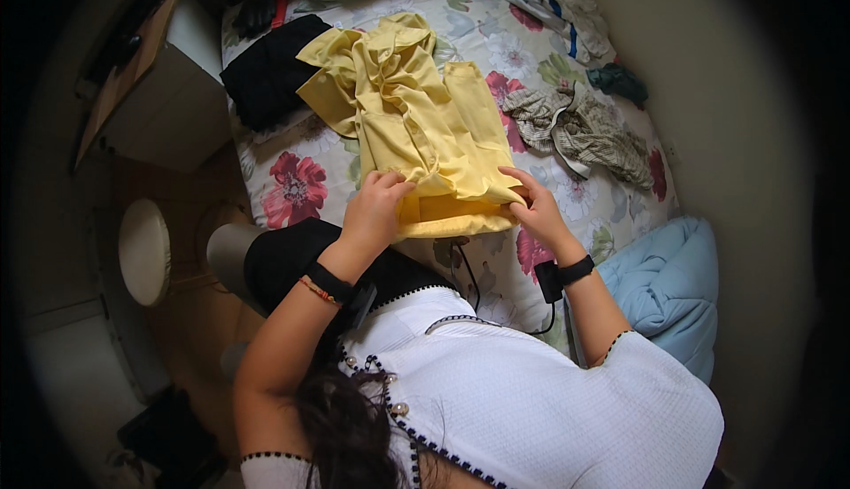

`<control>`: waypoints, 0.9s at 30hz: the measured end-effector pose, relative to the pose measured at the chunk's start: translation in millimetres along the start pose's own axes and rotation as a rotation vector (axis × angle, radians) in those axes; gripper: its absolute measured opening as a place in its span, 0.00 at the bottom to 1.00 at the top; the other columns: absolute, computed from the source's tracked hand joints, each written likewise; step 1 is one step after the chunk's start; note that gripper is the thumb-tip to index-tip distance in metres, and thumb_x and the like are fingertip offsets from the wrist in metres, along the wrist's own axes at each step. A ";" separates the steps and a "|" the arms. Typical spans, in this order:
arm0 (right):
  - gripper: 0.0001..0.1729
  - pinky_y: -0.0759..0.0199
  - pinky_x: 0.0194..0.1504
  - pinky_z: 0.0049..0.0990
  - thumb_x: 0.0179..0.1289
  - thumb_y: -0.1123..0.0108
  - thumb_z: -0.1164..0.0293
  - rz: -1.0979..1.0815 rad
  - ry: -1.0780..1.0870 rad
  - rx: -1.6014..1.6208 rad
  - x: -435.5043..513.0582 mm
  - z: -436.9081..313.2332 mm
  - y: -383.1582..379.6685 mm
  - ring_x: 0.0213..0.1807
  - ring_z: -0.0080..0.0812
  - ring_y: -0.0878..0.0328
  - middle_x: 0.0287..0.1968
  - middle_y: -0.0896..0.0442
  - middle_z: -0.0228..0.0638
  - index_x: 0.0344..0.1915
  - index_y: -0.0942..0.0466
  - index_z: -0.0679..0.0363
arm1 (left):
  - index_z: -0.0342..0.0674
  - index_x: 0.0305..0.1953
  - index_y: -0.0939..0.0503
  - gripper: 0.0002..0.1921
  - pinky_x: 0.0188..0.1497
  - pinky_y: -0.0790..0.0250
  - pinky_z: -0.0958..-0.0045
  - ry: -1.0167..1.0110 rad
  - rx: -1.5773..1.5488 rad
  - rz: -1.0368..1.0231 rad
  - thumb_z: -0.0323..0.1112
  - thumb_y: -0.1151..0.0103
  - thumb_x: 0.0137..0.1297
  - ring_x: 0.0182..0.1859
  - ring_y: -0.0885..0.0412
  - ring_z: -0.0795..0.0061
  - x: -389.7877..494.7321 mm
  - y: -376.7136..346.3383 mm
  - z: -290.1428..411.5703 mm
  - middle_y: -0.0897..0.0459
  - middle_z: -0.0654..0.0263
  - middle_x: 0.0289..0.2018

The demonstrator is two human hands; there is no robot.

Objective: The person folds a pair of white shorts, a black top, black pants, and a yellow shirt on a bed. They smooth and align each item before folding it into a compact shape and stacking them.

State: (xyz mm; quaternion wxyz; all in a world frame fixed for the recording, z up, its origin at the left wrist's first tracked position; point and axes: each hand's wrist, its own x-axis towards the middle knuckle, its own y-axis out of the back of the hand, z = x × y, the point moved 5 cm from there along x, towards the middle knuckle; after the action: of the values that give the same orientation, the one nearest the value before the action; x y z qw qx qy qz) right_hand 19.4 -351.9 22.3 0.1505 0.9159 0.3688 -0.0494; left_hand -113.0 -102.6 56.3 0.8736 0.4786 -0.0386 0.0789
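Observation:
A yellow button-up shirt point(398, 124) lies on the bed in front of me, its collar at the far end and its front wrinkled along the buttons. One long sleeve is laid down along the right side of it. My left hand point(378, 203) pinches the hem at the near left corner. At the near right corner, my right hand point(534, 207) grips the hem between thumb and fingers. Between my hands the hem gapes a little, so the inside of the back panel shows. Both wrists wear black bands.
The bed has a floral sheet point(295, 190). Folded black clothing point(272, 71) lies left of the shirt. To the right are a crumpled checked garment point(584, 127), a dark green cloth point(617, 82) and a light blue quilt point(671, 283). A round stool point(144, 252) stands left, near a desk point(133, 71).

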 end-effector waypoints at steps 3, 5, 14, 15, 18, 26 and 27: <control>0.37 0.27 0.48 0.22 0.54 0.51 0.81 -0.070 -0.016 0.053 0.6 0.1 1.3 0.44 0.24 0.22 0.47 0.15 0.39 0.68 0.31 0.58 | 0.41 0.50 0.17 0.23 0.52 0.24 0.64 -0.069 0.029 -0.071 0.16 0.45 0.51 0.55 0.24 0.59 -3.9 6.1 7.0 0.18 0.64 0.50; 0.37 0.29 0.51 0.23 0.54 0.52 0.81 -0.164 0.013 0.141 -0.5 -3.9 0.9 0.48 0.24 0.22 0.51 0.17 0.39 0.68 0.33 0.58 | 0.42 0.52 0.18 0.26 0.52 0.24 0.64 -0.106 0.038 -0.092 0.15 0.45 0.50 0.56 0.24 0.59 -6.8 8.6 12.3 0.19 0.64 0.52; 0.40 0.33 0.61 0.26 0.58 0.49 0.87 -0.274 -0.036 0.170 -6.4 -8.2 9.3 0.58 0.25 0.25 0.58 0.22 0.37 0.71 0.42 0.58 | 0.46 0.71 0.34 0.41 0.57 0.26 0.67 0.087 -0.592 -0.314 0.26 0.30 0.53 0.65 0.30 0.62 -20.6 11.2 -7.6 0.33 0.56 0.67; 0.39 0.32 0.60 0.26 0.59 0.48 0.87 -0.257 -0.031 0.185 -5.2 -7.6 11.1 0.56 0.24 0.24 0.57 0.21 0.36 0.71 0.42 0.58 | 0.47 0.73 0.38 0.46 0.59 0.26 0.68 0.059 -0.620 -0.322 0.28 0.27 0.51 0.66 0.32 0.63 -22.2 11.1 -10.9 0.35 0.56 0.68; 0.35 0.31 0.56 0.23 0.62 0.45 0.86 -0.223 -0.012 0.219 0.7 -4.4 16.9 0.53 0.22 0.23 0.53 0.19 0.34 0.69 0.40 0.59 | 0.45 0.77 0.52 0.61 0.69 0.36 0.66 0.050 -0.634 -0.327 0.30 0.21 0.44 0.72 0.38 0.59 -29.0 -1.7 -22.1 0.40 0.53 0.71; 0.30 0.30 0.48 0.19 0.63 0.41 0.85 -0.191 -0.054 0.251 7.4 8.8 25.0 0.50 0.18 0.21 0.49 0.16 0.32 0.64 0.36 0.59 | 0.38 0.75 0.49 0.63 0.75 0.48 0.58 0.257 -0.121 -0.522 0.49 0.19 0.40 0.75 0.47 0.44 -58.8 -70.8 -68.3 0.45 0.46 0.73; 0.30 0.30 0.49 0.19 0.62 0.41 0.84 -0.200 -0.047 0.274 7.1 8.3 24.6 0.50 0.18 0.21 0.49 0.16 0.32 0.64 0.36 0.59 | 0.38 0.75 0.47 0.62 0.75 0.48 0.56 0.245 -0.013 -0.551 0.53 0.20 0.40 0.75 0.47 0.42 -61.0 -78.3 -66.9 0.44 0.46 0.73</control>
State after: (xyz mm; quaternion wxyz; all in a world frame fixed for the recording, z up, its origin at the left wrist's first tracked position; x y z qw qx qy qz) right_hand 41.6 -366.7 18.8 0.0271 0.8853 0.4441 -0.1355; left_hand -159.9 -93.9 -53.5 0.8634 0.4523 0.1979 -0.1040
